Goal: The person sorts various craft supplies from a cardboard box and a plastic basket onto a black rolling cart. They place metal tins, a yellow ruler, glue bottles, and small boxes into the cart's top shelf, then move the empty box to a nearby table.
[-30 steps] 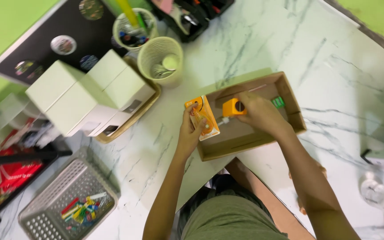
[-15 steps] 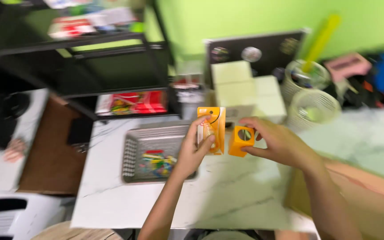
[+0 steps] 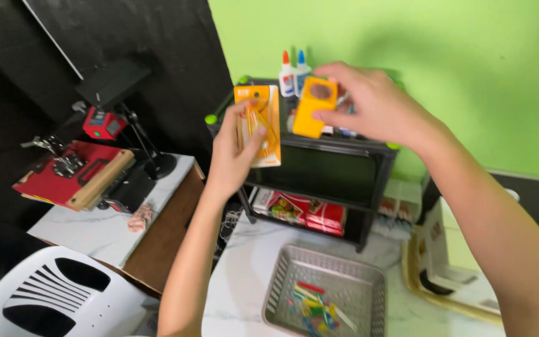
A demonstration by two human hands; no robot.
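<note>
Here the left hand (image 3: 235, 153) gripped a flat orange card packet (image 3: 259, 125), thumb across its front and fingers behind, holding it upright in the air in front of the black shelf rack (image 3: 338, 159). The right hand (image 3: 369, 103) pinched a small orange plastic box (image 3: 313, 107) by its upper edge, thumb and fingertips closed on it, just beside the packet and level with the rack's top tier. Behind the two stood a pair of white glue bottles (image 3: 294, 72), one with a red cap and one with a blue.

The packet looked light and thin, likely to bend if squeezed in the middle, so a hold along its long edges seemed soundest; its glossy face might have been a little slippery. The box looked rigid and light, easy to carry between two fingers by its sides.

Compared with half a second before, the view had swung upward: then the grey basket (image 3: 325, 296) and the marble tabletop (image 3: 247, 274) filled the middle and the items were low over them, whereas now both items were raised against the green wall (image 3: 407, 43). A second earlier both hands had been over an open cardboard box, which was no longer in view. Both grips stayed as they were
</note>
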